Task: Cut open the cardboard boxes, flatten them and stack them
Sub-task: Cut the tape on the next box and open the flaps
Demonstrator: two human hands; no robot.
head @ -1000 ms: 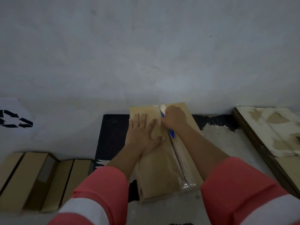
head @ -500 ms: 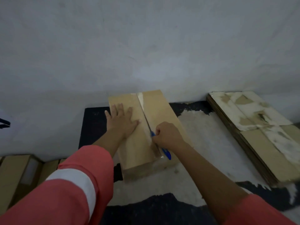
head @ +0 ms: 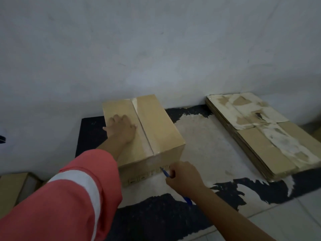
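A brown cardboard box (head: pixel 159 126) stands on a worn black mat (head: pixel 156 220) against the wall, a taped seam running down the middle of its top. My left hand (head: pixel 121 130) lies on the left half of the box top, palm down. My right hand (head: pixel 184 177) grips a blue-handled cutter (head: pixel 165 172) in front of the box's near face, the blade end pointing up at the lower end of the seam. The handle's tail sticks out below my wrist.
A stack of flattened cardboard (head: pixel 264 141) with torn white patches lies on the right by the wall. More brown boxes (head: pixel 12 188) sit at the lower left edge. The grey wall (head: pixel 156 49) runs close behind the box.
My right hand drew the cutter along the seam from the far end toward me and is now off the top, at the near face. The left hand stayed on the box top.
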